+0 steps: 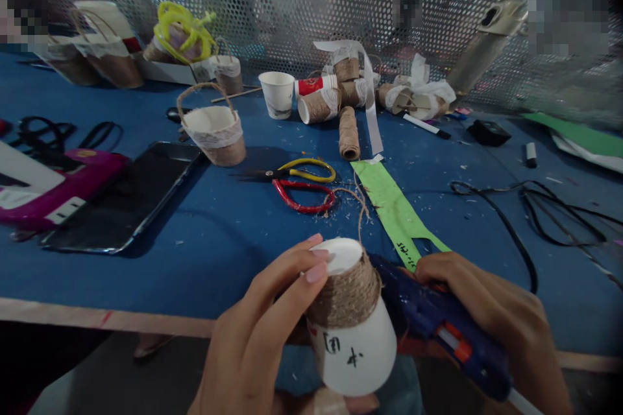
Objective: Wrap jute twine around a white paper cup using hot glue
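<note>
Low in the head view, my left hand (pixel 272 318) is wrapped round an upside-down white paper cup (pixel 360 356), fingers on its base and thumb below near the rim. Brown jute twine (pixel 345 295) is wound round the part of the cup nearest its base. A loose strand runs from there toward the twine spool (pixel 349 133). My right hand (pixel 491 311) grips a dark blue glue gun (pixel 438 318) with a white glue stick in its back end. The gun's nozzle end is close against the wound twine; whether it touches is hidden.
Scissors (pixel 304 170) with yellow and red handles lie mid-table beside a green paper strip (pixel 389 201). A finished-looking basket cup (pixel 214 133) and a phone (pixel 126 198) are at left. Several twine-wrapped cups stand along the mesh barrier (pixel 272 19). A black cable (pixel 516 233) lies at right.
</note>
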Tool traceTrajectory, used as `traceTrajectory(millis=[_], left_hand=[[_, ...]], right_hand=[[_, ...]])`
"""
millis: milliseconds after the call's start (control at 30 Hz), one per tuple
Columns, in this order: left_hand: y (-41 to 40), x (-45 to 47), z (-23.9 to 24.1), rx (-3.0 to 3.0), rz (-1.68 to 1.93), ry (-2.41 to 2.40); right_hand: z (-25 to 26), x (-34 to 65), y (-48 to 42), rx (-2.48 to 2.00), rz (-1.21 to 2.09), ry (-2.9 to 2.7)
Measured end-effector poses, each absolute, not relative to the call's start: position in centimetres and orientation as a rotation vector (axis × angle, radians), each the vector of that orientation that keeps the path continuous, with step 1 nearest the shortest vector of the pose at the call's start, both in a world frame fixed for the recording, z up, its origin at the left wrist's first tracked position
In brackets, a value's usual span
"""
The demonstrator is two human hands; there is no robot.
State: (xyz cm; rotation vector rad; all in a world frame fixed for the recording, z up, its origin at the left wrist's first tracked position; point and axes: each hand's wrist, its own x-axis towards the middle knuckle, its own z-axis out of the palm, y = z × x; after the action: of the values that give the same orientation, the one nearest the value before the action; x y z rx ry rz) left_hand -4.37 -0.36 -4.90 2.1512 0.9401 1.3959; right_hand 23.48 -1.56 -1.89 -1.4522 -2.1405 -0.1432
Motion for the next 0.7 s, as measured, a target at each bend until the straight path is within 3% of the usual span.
traceTrajectory(millis=[700], left_hand=[[-0.29,-4.13,-5.01,2.162,1.427,0.939]], right_hand=[[-1.52,23.49,-1.23,-1.383,-0.183,-2.106]])
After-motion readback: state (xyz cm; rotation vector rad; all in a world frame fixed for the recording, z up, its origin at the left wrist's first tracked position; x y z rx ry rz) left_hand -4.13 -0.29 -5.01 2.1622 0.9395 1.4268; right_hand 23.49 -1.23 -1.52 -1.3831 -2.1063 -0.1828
